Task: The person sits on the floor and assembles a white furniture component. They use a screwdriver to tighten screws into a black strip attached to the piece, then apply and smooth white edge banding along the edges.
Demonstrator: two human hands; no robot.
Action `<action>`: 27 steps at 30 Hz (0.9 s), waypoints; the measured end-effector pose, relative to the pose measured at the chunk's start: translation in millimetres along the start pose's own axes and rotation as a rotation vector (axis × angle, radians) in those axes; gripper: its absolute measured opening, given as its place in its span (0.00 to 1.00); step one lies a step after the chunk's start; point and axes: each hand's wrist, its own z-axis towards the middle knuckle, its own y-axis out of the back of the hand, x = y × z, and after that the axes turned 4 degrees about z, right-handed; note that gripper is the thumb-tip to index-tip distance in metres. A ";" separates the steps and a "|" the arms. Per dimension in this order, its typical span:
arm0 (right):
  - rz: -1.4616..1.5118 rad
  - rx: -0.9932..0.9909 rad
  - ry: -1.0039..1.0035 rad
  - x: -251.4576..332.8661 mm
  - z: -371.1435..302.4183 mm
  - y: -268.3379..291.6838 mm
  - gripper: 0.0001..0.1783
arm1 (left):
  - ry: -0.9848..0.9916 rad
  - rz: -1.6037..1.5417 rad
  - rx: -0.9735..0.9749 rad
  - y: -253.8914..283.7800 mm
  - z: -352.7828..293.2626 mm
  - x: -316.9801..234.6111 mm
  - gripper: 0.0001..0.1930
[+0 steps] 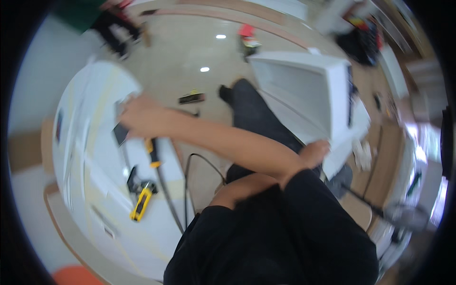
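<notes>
My forearms cross, the right one lying over the left. My right hand [137, 116], blurred by motion, is at the left over a white table [166, 199]. Against its fingers is a dark grey flat piece [119, 134]; whether the hand grips it I cannot tell. My left hand [314, 153] reaches to the right and closes on the lower edge of a white open-fronted box [332, 90], which leans beside my leg. Near my right hand lie a yellow-and-black handle [152, 153] and a yellow-and-black clamp-like tool [141, 204].
A black cable [187, 166] loops beside the table. On the floor are a small black-and-yellow item [191, 98] and a red-topped item [247, 33]. A fan [403, 216] stands right. At upper left, another person's dark-trousered legs [111, 31] show.
</notes>
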 end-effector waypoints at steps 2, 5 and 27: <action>-0.053 0.034 -0.013 4.4 11.4 -16.2 0.11 | 0.007 -0.011 0.061 5.7 0.9 0.6 0.09; -0.220 0.109 0.056 13.7 30.8 -16.7 0.16 | 0.002 0.027 0.039 11.4 6.6 -5.1 0.09; -0.505 -0.025 -1.411 -13.2 -558.7 304.8 0.36 | -0.239 0.150 0.262 17.5 5.7 19.6 0.43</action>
